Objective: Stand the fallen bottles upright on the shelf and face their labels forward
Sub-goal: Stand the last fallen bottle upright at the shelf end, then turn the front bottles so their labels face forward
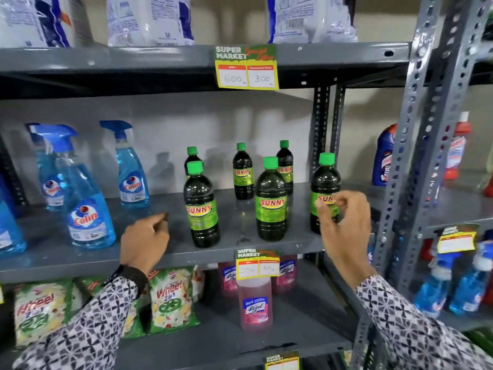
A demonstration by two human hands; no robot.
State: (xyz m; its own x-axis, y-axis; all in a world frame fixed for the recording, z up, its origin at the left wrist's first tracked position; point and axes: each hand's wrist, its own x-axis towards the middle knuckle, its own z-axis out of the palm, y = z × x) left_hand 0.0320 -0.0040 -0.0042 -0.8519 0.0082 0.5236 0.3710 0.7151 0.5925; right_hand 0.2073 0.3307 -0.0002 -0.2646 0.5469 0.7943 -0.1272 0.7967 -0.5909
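Note:
Several dark SUNNY bottles with green caps stand upright on the grey middle shelf. In the front row are a left bottle, a middle bottle and a right bottle, all with labels facing me. Behind them stand others, also upright. My right hand hovers in front of the right bottle, thumb and fingertips loosely apart at its label and not wrapped around it. My left hand is at the shelf's front edge, left of the bottles, its fingers curled and holding nothing.
Blue Colin spray bottles stand on the same shelf to the left. A slotted steel upright rises just right of my right hand. Price tags hang from the shelf edges. Pink Lizol bottles and Wheel packets fill the shelf below.

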